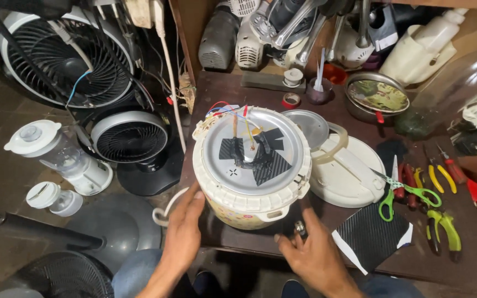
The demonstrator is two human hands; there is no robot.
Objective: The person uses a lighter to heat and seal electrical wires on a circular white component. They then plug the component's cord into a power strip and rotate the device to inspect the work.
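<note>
Hands apart, we rest our open left hand (186,223) against the upturned rice cooker (251,165) while our right hand (316,251) pinches a small metal part (300,227) just beside its base, with the white lid (344,171), scissors (407,190) and pliers (443,229) crowding the bench (437,265) rightward.

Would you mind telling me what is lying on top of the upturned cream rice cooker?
On the upturned cream rice cooker, black tape patches cover the grey metal base plate's middle, with red, yellow and blue wires behind them. Whatever sits beneath the tape is hidden.
</note>
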